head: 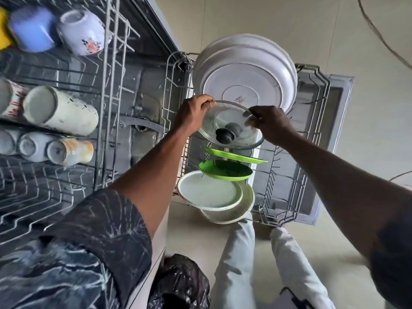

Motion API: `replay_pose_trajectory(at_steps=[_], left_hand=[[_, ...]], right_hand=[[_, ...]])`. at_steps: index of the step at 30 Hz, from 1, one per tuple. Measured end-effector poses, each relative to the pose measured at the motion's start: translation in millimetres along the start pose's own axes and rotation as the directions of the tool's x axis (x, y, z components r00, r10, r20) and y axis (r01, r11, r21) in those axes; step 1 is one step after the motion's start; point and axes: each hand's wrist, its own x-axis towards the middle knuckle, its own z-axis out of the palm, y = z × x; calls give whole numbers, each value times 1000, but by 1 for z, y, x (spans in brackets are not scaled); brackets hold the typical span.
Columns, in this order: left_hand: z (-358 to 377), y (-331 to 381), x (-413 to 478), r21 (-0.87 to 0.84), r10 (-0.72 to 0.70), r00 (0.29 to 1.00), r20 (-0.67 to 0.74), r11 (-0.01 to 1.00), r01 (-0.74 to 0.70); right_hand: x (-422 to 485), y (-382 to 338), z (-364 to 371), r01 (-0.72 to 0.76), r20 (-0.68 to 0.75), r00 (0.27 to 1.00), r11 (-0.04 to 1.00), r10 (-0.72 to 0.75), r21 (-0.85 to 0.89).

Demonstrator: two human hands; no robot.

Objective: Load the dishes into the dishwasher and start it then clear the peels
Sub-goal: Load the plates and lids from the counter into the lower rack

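A glass lid [231,121] is held by both hands over the lower rack [277,220] of the dishwasher; the left hand [196,109] is curled round the lid's rim on one side, and the right hand [268,123] is pinched on the rim on the other side. The lid is tilted, and its black knob [225,136] is turned toward the person. The lid is held just in front of the big white plates [245,70], which are stood on edge at the far end of the rack; whether the rack is touched by the lid cannot be told. Two green plates [225,171] are stood on the near side of the lid; two pale plates [209,192] are stood next, at the near end of the rack. The upper rack [109,85] is seen on the left; a flowered cup [82,32], a blue cup [33,27] and a tall white mug [60,110] are laid in it. A black bag [180,284] is seen low down, beside the person's legs.
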Motion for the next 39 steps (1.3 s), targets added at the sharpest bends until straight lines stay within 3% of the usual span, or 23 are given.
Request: replay_pose_trajectory(at_steps=[7,16,22,26,39], left_hand=[[0,-17,12,-70,19,995,99,997,-12],[6,-7,38,-50,-27,984,179,998,37],[8,-11,44,-87,-69,983,171,993,84],[3,-15,37,-78,-24,986,163,996,38],[-3,-20,4,-148,-22,996,86,988,35]], right_hand=[[7,0,12,-20,-11,1000,999,20,-42],[25,9,-4,-86,122,989,996,81,36],[27,7,-6,-91,122,989,996,88,17],[20,5,-2,-87,105,991,996,88,-6],[16,0,-18,70,143,988,989,-51,-130]])
